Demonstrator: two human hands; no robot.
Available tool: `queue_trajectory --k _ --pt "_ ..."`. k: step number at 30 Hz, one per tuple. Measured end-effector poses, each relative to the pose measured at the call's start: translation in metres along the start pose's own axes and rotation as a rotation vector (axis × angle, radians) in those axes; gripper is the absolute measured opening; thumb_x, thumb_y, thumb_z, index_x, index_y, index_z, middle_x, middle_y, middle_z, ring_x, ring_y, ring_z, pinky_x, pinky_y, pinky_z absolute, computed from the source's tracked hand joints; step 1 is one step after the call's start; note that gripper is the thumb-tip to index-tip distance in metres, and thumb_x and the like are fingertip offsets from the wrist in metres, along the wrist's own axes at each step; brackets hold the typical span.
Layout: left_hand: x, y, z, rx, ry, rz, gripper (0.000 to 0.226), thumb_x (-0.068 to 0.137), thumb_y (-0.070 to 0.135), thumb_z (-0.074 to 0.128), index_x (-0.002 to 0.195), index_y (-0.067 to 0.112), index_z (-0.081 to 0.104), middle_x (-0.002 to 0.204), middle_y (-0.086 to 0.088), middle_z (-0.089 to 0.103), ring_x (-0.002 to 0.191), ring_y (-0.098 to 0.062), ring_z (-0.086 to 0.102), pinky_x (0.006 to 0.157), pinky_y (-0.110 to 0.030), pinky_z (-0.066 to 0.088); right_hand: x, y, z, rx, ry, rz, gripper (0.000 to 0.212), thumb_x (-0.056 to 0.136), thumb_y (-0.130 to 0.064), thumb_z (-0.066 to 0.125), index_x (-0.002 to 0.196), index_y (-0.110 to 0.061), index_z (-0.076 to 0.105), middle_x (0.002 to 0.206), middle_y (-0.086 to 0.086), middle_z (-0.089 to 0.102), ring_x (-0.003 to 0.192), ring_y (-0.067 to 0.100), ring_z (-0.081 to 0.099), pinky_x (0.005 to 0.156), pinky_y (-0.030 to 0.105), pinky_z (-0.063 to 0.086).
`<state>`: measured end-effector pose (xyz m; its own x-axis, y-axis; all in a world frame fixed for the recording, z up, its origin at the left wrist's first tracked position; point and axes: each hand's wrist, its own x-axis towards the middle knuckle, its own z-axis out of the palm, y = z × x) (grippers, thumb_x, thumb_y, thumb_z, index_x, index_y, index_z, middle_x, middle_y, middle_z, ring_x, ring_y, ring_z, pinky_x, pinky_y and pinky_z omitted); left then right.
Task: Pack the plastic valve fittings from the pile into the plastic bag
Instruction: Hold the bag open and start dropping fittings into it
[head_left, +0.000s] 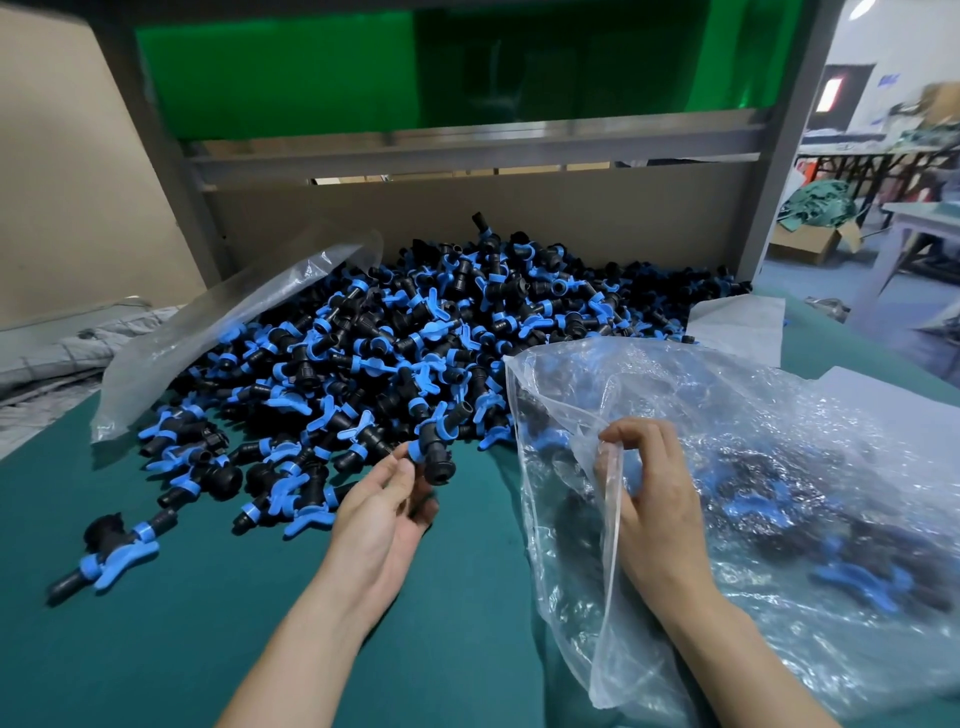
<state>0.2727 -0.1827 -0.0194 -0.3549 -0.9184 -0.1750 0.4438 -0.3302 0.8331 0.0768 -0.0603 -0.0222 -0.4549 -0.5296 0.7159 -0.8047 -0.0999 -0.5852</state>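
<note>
Left hand (387, 499) pinches a valve (434, 457) near the pile (415, 332); right hand (649, 493) fingers clamp the bag (779, 467) rim, right.

We are pinching one valve fitting (435, 460) in our left hand (384, 506) at the near edge of the pile (415, 332). Our right hand (652, 499), just right of the pile, is gripping the rim of the plastic bag (810, 467), which is holding several fittings.

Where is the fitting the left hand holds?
Head view, centre: fitting in the left hand, at the pile's near edge, left of the plastic bag.
</note>
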Motion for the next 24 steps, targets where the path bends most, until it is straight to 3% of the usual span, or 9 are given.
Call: queue_trajectory --k 6,12,19,24 --pt "-0.0026 -0.0025 -0.0012 0.148 0.092 0.132 0.017 0.101 0.018 0.052 0.101 0.014 0.069 0.079 0.006 0.067 0.072 -0.006 0.057 0.071 -0.025 0.048 0.0005 -0.0011 -0.0001 -0.004 -0.005 -0.003 0.016 0.094 -0.014 0.059 0.105 -0.024 0.053 0.103 -0.013 0.048 0.093 0.008 0.053 0.081 0.028 0.046" --pt "-0.0028 -0.0032 -0.0014 0.224 0.128 0.185 0.017 0.099 0.020 0.055 0.107 0.013 0.068 0.085 0.003 0.064 0.075 -0.009 0.056 0.074 -0.027 0.048 0.0000 -0.0006 0.0001 -0.014 -0.005 0.003 0.014 0.094 -0.013 0.059 0.105 -0.021 0.055 0.103 -0.011 0.049 0.093 0.008 0.053 0.081 0.025 0.044" --pt "0.0008 -0.0057 -0.0058 0.248 0.112 0.185 0.015 0.098 0.023 0.058 0.100 0.014 0.070 0.073 0.009 0.067 0.065 -0.001 0.059 0.070 -0.025 0.050 0.0005 -0.0007 0.0000 -0.026 -0.011 0.003 0.013 0.094 -0.012 0.059 0.104 -0.018 0.056 0.103 -0.009 0.050 0.092 0.008 0.052 0.080 0.023 0.042" --pt "0.0023 -0.0069 -0.0062 0.257 0.112 0.188 0.016 0.097 0.024 0.060 0.099 0.012 0.070 0.072 0.010 0.067 0.063 -0.001 0.058 0.071 -0.026 0.049 0.0005 -0.0014 -0.0002 -0.018 -0.012 0.007 0.014 0.094 -0.012 0.059 0.103 -0.021 0.054 0.102 -0.009 0.050 0.091 0.005 0.051 0.081 0.012 0.037"
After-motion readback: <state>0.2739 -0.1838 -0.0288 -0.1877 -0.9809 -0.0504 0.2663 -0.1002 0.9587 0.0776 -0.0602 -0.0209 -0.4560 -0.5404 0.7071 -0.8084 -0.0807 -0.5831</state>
